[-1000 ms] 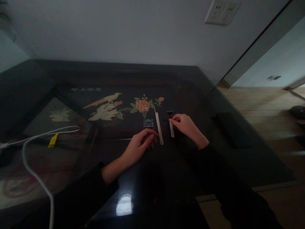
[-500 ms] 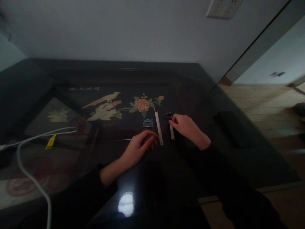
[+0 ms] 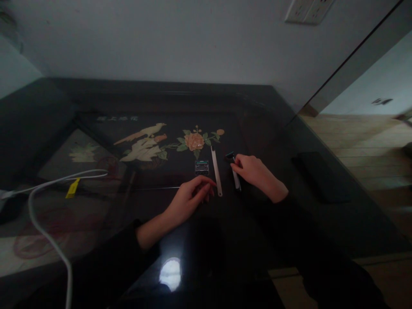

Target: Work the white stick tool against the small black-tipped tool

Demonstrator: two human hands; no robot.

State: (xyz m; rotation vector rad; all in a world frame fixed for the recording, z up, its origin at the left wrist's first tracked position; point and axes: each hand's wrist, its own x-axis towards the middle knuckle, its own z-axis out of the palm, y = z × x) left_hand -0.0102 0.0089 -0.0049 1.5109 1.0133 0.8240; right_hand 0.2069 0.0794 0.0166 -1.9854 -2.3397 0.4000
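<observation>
My right hand [image 3: 254,171] is closed, thumb and fingers pinching a razor [image 3: 237,180] near its neck. The razor's head, with a teal strip, points away from me, and its pale handle slants toward me. My left hand [image 3: 193,193] rests on the dark table, fingers loosely bent and thumb apart, with nothing visible in it. Just beyond its fingers lies a small clear case with a teal-edged blade cartridge [image 3: 201,168]. Between the hands, a thin silvery strip [image 3: 216,171] with a dark far end and a small hole at the near end lies lengthwise, close to my left fingertips.
Glass covers the dark tabletop [image 3: 167,101], over a picture of birds and flowers. A white cable [image 3: 48,234] with a yellow tag [image 3: 72,188] runs along the left. A flat black object [image 3: 322,177] lies on the right. Behind stands a wall with sockets [image 3: 309,10].
My right hand has turned the razor slightly, so its handle end swings right and its head tilts. My left hand stays in place. The view has shifted a little.
</observation>
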